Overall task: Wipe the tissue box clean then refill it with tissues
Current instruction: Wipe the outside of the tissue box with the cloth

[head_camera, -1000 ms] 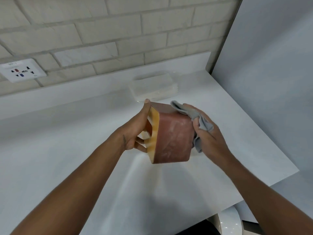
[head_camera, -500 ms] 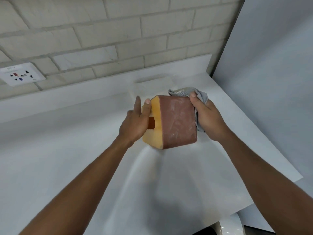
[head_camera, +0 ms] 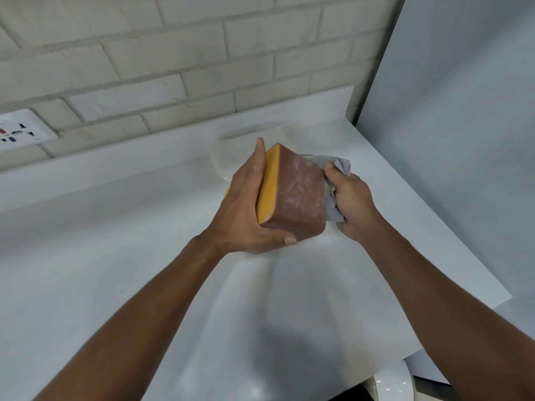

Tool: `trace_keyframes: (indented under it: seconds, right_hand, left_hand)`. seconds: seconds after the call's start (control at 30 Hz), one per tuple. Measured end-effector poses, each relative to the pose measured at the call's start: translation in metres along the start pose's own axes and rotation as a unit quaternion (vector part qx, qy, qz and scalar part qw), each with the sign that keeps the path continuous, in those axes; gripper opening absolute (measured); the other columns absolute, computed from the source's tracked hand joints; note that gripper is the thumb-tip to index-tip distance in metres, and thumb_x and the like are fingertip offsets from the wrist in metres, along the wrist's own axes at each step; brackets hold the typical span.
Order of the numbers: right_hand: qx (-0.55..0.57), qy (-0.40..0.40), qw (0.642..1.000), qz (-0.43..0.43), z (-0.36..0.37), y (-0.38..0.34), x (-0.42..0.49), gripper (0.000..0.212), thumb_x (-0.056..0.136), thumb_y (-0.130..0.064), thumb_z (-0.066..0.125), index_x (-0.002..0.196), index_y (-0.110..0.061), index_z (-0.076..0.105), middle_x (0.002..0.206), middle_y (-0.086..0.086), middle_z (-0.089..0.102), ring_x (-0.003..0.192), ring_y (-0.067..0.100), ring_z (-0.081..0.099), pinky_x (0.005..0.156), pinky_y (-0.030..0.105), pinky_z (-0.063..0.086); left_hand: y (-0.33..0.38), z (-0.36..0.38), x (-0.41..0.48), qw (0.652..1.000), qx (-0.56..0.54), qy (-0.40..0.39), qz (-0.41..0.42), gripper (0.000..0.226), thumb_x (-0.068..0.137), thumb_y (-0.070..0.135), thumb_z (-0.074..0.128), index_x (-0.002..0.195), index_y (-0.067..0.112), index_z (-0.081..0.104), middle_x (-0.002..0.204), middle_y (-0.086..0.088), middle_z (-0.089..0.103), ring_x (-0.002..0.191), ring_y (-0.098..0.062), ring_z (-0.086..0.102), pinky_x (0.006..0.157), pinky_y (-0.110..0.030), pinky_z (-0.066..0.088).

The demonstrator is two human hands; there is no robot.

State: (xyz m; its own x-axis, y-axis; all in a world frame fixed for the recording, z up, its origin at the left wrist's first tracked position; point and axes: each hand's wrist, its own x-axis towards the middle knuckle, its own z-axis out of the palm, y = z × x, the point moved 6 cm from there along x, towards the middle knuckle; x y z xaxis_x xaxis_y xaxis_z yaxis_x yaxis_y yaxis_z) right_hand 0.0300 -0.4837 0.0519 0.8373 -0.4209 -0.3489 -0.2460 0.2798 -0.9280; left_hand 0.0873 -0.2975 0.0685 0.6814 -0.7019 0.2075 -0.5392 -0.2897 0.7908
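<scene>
Okay, I'm seeing the left hand point(head_camera: 243, 206) gripping the tissue box point(head_camera: 298, 195), right hand point(head_camera: 351, 204) clenching grey cloth point(head_camera: 343, 165) against it.

This looks like a domestic room, a kitchen or a bathroom. A white stone-like desk point(head_camera: 115, 256) with a raised back lip runs along a wall of pale brick-shaped tiles point(head_camera: 202, 53). A multi-pin wall socket point(head_camera: 20, 131) sits just above it, and a glossy white rounded fixture point(head_camera: 390, 383) stands below its edge.

Both forearms reach forward; the left hand point(head_camera: 241, 208) grips the tissue box point(head_camera: 298, 198), the right hand point(head_camera: 353, 202) bunches the cloth point(head_camera: 344, 165).
</scene>
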Motion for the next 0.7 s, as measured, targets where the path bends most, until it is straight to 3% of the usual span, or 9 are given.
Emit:
trace_keyframes:
  seconds: [0.1, 0.23, 0.4, 0.53, 0.63, 0.7]
  right_hand:
    - [0.021, -0.001, 1.000, 0.002, 0.000, -0.005, -0.001, 0.022, 0.100, -0.031, 0.058, 0.085, -0.018, 0.068, 0.065, -0.010, 0.073, 0.063, 0.005, 0.070, 0.059, 0.020, 0.054]
    - [-0.002, -0.014, 1.000, -0.010, 0.004, -0.011, -0.004, 0.024, 0.101, -0.029, 0.055, 0.084, -0.017, 0.067, 0.063, -0.011, 0.072, 0.061, 0.004, 0.070, 0.055, 0.017, 0.053]
    - [-0.040, -0.018, 0.999, -0.031, 0.007, -0.016, -0.009, 0.023, 0.101, -0.036, 0.055, 0.090, -0.023, 0.071, 0.078, -0.008, 0.077, 0.076, 0.010, 0.074, 0.076, 0.030, 0.059]
    - [-0.045, 0.013, 0.998, -0.049, -0.001, -0.025, -0.009, 0.025, 0.100, -0.039, 0.055, 0.090, -0.024, 0.071, 0.080, -0.007, 0.077, 0.079, 0.011, 0.075, 0.079, 0.031, 0.058]
    - [-0.033, 0.030, 0.996, -0.076, -0.009, -0.038, -0.012, 0.024, 0.098, -0.042, 0.058, 0.093, -0.024, 0.071, 0.081, -0.006, 0.078, 0.081, 0.014, 0.075, 0.082, 0.033, 0.057]
    - [-0.101, 0.002, 0.989, -0.111, -0.009, -0.046, -0.019, 0.030, 0.099, -0.046, 0.055, 0.094, -0.023, 0.072, 0.070, 0.002, 0.075, 0.067, 0.024, 0.072, 0.067, 0.031, 0.055]
  left_hand:
    - [-0.010, 0.001, -0.003, 1.000, -0.017, -0.008, -0.005, 0.150, 0.057, 0.101, 0.063, 0.163, 0.037, -0.022, 0.174, -0.004, 0.015, 0.160, -0.030, 0.019, 0.124, -0.066, 0.024]
    - [-0.011, -0.002, -0.010, 0.997, -0.058, 0.001, -0.045, 0.148, 0.054, 0.105, 0.057, 0.160, 0.035, -0.020, 0.169, -0.005, 0.016, 0.158, -0.024, 0.015, 0.129, -0.060, 0.017]
    - [-0.007, -0.001, -0.012, 0.989, -0.126, 0.001, -0.071, 0.159, 0.047, 0.107, 0.057, 0.160, 0.029, -0.023, 0.165, -0.006, 0.016, 0.158, -0.015, 0.016, 0.125, -0.022, 0.018]
    - [-0.008, -0.001, -0.012, 0.989, -0.126, 0.006, -0.073, 0.155, 0.039, 0.108, 0.059, 0.156, 0.043, -0.019, 0.162, -0.004, 0.016, 0.157, -0.019, 0.016, 0.130, -0.045, 0.018]
    - [-0.009, 0.000, -0.013, 0.990, -0.119, 0.017, -0.074, 0.158, 0.037, 0.108, 0.059, 0.159, 0.040, -0.015, 0.159, -0.003, 0.016, 0.155, -0.018, 0.018, 0.129, -0.043, 0.019]
    - [-0.010, 0.001, -0.014, 0.989, -0.123, 0.025, -0.075, 0.162, 0.038, 0.108, 0.059, 0.163, 0.035, -0.013, 0.158, -0.003, 0.017, 0.154, -0.015, 0.019, 0.127, -0.037, 0.019]
